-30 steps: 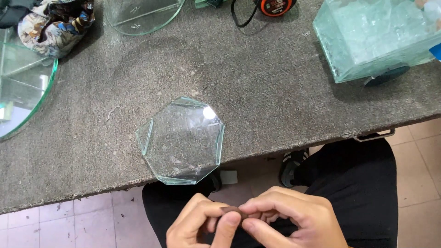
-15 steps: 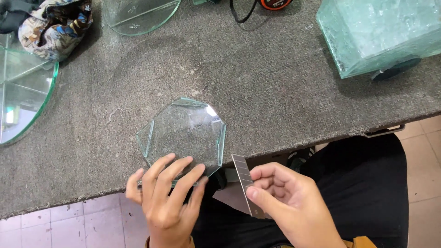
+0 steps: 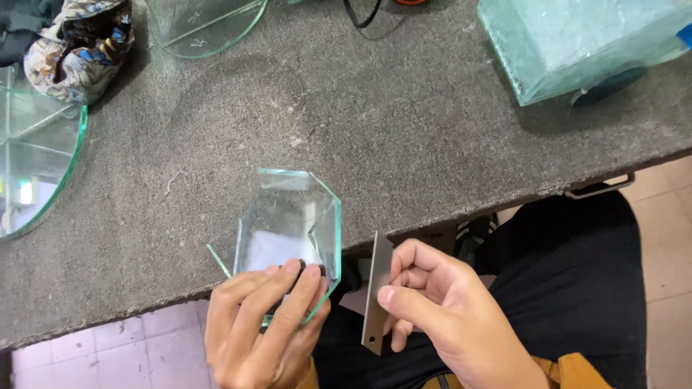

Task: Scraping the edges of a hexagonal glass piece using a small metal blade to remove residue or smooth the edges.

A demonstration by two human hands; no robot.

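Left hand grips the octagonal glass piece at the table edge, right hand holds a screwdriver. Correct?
Not quite. The left hand does grip the octagonal glass piece at the table edge, but the right hand holds a thin flat metal blade, not a screwdriver. The head view shows it.

Glossy glass octagon (image 3: 292,223), matt metal blade (image 3: 375,292)

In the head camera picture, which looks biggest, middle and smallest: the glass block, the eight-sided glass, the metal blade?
1. Glass block, though cut off by the frame.
2. Eight-sided glass in the left hand.
3. Metal blade in the right hand.
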